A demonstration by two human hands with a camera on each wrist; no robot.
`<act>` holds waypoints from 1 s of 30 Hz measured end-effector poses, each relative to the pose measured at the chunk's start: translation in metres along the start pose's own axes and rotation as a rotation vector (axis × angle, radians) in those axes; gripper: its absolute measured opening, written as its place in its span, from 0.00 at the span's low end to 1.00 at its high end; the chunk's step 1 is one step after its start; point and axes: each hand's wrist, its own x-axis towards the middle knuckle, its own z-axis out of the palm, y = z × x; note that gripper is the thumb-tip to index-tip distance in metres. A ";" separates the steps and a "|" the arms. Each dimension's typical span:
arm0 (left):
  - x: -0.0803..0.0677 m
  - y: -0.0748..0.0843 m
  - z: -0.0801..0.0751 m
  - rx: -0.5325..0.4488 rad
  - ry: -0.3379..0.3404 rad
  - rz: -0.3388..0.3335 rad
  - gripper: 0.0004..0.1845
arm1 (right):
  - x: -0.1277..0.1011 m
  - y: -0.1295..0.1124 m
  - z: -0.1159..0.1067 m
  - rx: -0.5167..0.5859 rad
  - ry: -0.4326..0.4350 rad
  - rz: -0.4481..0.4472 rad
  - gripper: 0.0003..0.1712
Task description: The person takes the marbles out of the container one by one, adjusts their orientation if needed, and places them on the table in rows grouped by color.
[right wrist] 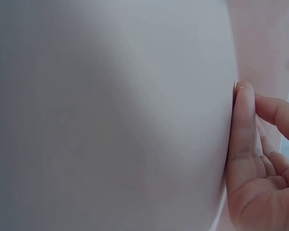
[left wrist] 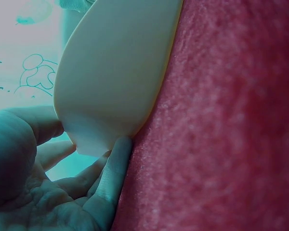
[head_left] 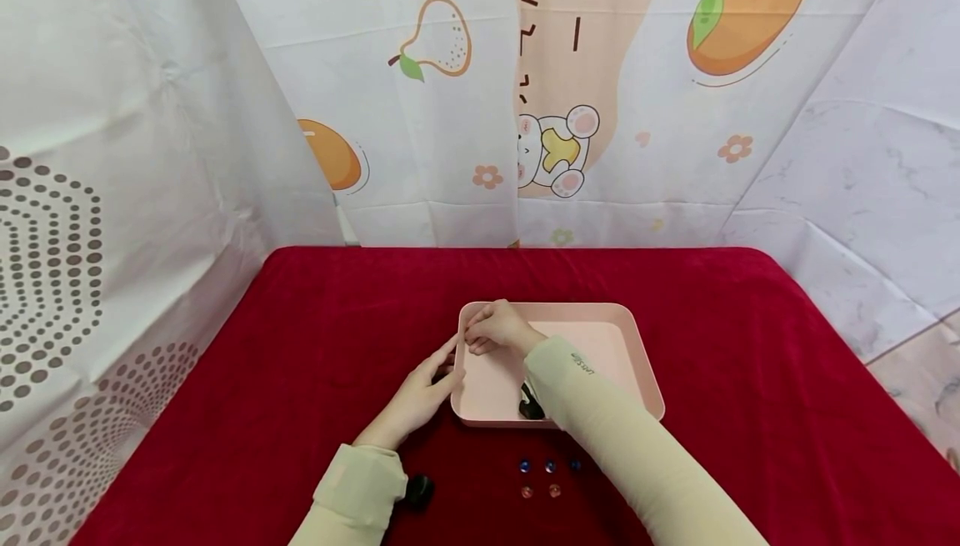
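Observation:
My right hand (head_left: 497,328) reaches into the pale pink tray (head_left: 600,363) at its far left corner. The fingers are bent, with their tips together against the tray's floor in the right wrist view. Whatever may lie between those fingertips is hidden, so I cannot tell if they hold something. Outside the tray's left wall, my left hand (head_left: 422,388) touches it with thumb and fingertips spread. Seen from the left wrist, the little finger (left wrist: 118,163) lies low on the wall, near the cloth, and the thumb meets the rim.
In front of the tray, three small blue glass beads (head_left: 551,465) form a row. Two orange-pink ones (head_left: 554,490) lie nearer me, on the red cloth (head_left: 345,304). A black device (head_left: 530,403) shows at my right wrist, another (head_left: 418,492) by my left cuff. Printed curtains (head_left: 420,137) hang behind.

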 end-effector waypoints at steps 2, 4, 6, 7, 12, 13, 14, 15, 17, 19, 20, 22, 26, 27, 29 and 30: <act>0.000 0.000 0.000 0.001 0.000 -0.001 0.31 | 0.000 0.000 0.000 0.004 -0.008 0.000 0.09; 0.000 0.000 0.000 0.001 -0.002 0.001 0.31 | 0.000 0.000 -0.001 0.006 -0.015 -0.009 0.09; 0.001 0.000 0.001 0.000 -0.005 0.002 0.31 | 0.000 0.001 -0.003 0.013 -0.020 -0.011 0.09; 0.001 0.000 0.001 -0.001 -0.005 0.003 0.31 | 0.000 0.001 -0.003 0.014 -0.022 -0.013 0.09; 0.002 0.000 0.002 0.002 0.000 0.003 0.31 | 0.001 0.003 -0.007 0.048 -0.045 -0.013 0.10; 0.002 0.000 0.002 0.003 0.002 0.003 0.31 | 0.001 0.003 -0.008 0.058 -0.053 -0.012 0.10; 0.001 0.000 0.002 0.006 0.005 0.001 0.31 | 0.001 0.003 -0.009 0.071 -0.060 -0.010 0.10; 0.001 -0.001 0.002 0.008 0.007 0.001 0.31 | 0.000 0.003 -0.010 0.083 -0.067 -0.015 0.10; 0.001 -0.001 0.002 0.011 0.010 -0.001 0.31 | -0.001 0.002 -0.012 0.109 -0.080 -0.020 0.11; 0.001 -0.001 0.002 0.015 0.014 0.000 0.31 | -0.004 0.001 -0.014 0.127 -0.083 -0.022 0.11; 0.001 -0.001 0.002 0.016 0.016 0.001 0.30 | -0.006 0.000 -0.015 0.135 -0.083 -0.029 0.12; 0.001 -0.001 0.002 0.016 0.018 0.006 0.30 | -0.009 -0.002 -0.017 0.148 -0.084 -0.038 0.12; 0.001 -0.001 0.001 0.024 0.026 0.009 0.30 | -0.016 -0.005 -0.022 0.167 -0.085 -0.064 0.14; 0.001 -0.001 0.001 0.028 0.028 0.010 0.30 | -0.017 -0.006 -0.023 0.171 -0.090 -0.070 0.15; 0.001 -0.001 0.001 0.033 0.032 0.009 0.30 | -0.019 -0.007 -0.025 0.175 -0.098 -0.083 0.16; 0.001 -0.001 0.001 0.036 0.032 0.009 0.30 | -0.020 -0.007 -0.026 0.175 -0.098 -0.087 0.16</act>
